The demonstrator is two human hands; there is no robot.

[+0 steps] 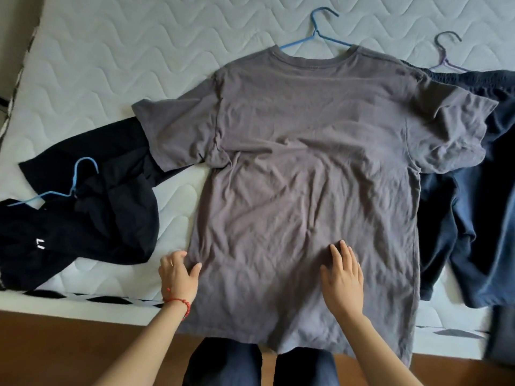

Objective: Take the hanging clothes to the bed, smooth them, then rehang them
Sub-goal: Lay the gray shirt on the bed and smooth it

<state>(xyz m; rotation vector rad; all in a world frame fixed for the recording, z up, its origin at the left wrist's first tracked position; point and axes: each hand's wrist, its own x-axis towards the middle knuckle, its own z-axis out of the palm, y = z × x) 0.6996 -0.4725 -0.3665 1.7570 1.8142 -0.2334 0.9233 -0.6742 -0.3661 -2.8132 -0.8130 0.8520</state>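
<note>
- The left hand (178,274) sits at the left side seam of the grey T-shirt (306,162), low near the hem; its fingers curl around the edge of the cloth, thumb on top — a light pinch of the side seam, as it seems.
- The right hand (344,280) lies flat on the lower middle of the shirt, fingers spread and pointing away from the person, palm pressing the cloth down.
- The shirt lies on the bed (111,65), spread with the collar far from the hands and the hem hanging over the near edge of the mattress; its long axis runs straight away from the person.
- I judge that the smoothing goes from the hem up to the collar, so both hands must travel forward; most wrinkles are in the middle, ahead of the right hand, which is the nearer one.
- A blue hanger (317,34) is inside the collar, its hook pointing away from the person.
- A black garment (111,218) with its own blue hanger (73,185) lies to the left, partly under the grey sleeve.
- A navy garment (473,218) with a purple hanger (446,55) lies to the right.
- Writing — only small white marks on the black garment, too small to read; no label shows on the grey shirt.
</note>
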